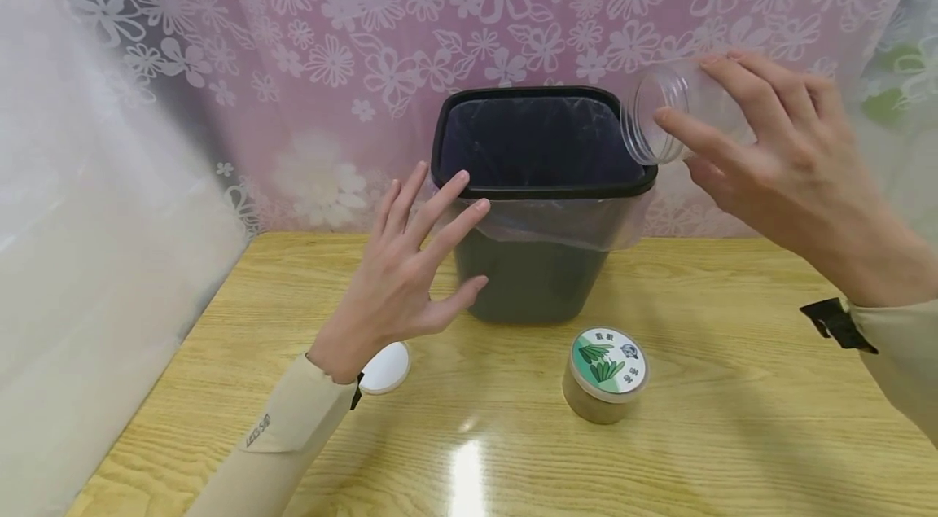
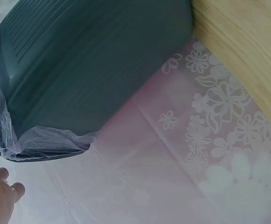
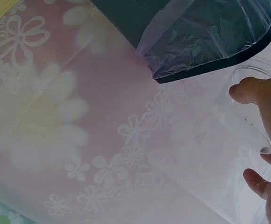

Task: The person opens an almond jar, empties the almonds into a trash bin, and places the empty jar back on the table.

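Observation:
My right hand grips a clear plastic jar, tipped on its side with its threaded mouth over the right rim of a dark trash bin. In the right wrist view the same jar shows as see-through, with the thumb across it. The bin has a black rim and a clear liner bag folded over its edge. My left hand is spread, fingers straight, fingertips right at the bin's front left rim. In the left wrist view only a few fingertips show beside the bin's lined rim.
A round tub with a green and white printed lid stands on the wooden table in front of the bin. A white round lid lies partly hidden behind the left wrist. A pink flowered curtain hangs behind.

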Motion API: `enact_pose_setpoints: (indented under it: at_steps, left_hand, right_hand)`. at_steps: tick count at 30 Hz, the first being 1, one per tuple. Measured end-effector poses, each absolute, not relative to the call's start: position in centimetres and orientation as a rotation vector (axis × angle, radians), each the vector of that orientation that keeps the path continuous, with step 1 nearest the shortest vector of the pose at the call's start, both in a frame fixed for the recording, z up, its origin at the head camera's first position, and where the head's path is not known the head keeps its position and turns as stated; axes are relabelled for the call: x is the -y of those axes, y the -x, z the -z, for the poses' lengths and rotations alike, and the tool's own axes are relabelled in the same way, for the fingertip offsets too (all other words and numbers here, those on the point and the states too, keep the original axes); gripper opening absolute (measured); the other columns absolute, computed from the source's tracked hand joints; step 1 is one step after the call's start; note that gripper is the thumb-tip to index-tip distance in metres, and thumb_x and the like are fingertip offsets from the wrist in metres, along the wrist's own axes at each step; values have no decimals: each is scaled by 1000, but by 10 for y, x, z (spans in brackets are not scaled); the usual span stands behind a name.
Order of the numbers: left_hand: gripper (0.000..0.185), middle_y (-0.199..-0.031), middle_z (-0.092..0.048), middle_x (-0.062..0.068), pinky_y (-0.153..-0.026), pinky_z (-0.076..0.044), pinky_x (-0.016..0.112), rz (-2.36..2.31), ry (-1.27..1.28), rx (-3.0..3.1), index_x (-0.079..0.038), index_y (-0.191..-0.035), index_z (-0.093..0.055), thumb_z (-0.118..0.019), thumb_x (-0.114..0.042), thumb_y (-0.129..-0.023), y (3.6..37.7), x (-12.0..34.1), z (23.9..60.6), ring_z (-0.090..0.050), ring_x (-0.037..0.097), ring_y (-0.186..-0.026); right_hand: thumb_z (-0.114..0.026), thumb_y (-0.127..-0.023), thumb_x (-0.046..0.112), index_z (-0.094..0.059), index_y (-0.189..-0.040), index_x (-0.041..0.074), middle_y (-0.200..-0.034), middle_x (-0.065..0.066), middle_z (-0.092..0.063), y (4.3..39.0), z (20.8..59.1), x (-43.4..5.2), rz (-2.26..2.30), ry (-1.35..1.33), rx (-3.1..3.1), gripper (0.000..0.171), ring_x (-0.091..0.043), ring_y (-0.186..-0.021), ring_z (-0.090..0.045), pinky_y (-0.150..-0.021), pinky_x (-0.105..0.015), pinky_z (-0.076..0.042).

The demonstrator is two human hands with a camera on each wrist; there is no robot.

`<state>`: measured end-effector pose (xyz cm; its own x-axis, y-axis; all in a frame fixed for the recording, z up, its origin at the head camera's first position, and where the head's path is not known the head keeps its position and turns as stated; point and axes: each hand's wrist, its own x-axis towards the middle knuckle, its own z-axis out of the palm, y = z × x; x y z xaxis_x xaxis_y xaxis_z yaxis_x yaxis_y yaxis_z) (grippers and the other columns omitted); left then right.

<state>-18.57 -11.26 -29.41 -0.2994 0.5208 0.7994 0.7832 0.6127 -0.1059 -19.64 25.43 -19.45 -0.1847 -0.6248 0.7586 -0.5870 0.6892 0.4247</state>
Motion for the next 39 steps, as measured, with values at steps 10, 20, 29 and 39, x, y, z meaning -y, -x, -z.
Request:
enact_pose_setpoints:
  at_steps: [10, 20, 29, 39]
  left_hand:
    - [63, -160, -42, 15, -121, -23, 68, 383, 1039, 1964, -18, -150, -48, -63, -44, -94, 173, 118, 301, -27, 47, -153]
    - [66, -161, -41, 14, -121, -24, 69, 360, 1039, 2000, -20, -151, -49, -67, -45, -92, 168, 121, 310, -26, 47, -154]
    - [69, -163, -38, 13, -121, -22, 69, 358, 1046, 2038, -23, -152, -48, -69, -46, -90, 166, 123, 316, -23, 46, -155]
    - [69, -163, -39, 13, -122, -21, 68, 357, 1050, 2053, -22, -151, -49, -70, -46, -90, 166, 125, 322, -25, 47, -154]
  right_hand:
    - [-68, -92, 24, -60, -132, 16, -145, -22, -55, 191, 205, -261, -105, -887, 1864, 42, -47, -131, -52, -88, -66, -40]
    - [-51, -101, 53, -59, -131, 16, -139, -22, -59, 187, 218, -265, -211, -803, 1832, 48, -48, -119, -58, -94, -62, -44]
    - [-42, -98, 70, -54, -132, 14, -138, -21, -60, 184, 229, -272, -200, -718, 1850, 66, -53, -107, -58, -103, -53, -47]
    - [-50, -92, 73, -55, -126, 5, -126, -26, -66, 176, 243, -272, -330, -660, 1802, 76, -52, -105, -60, -111, -42, -46]
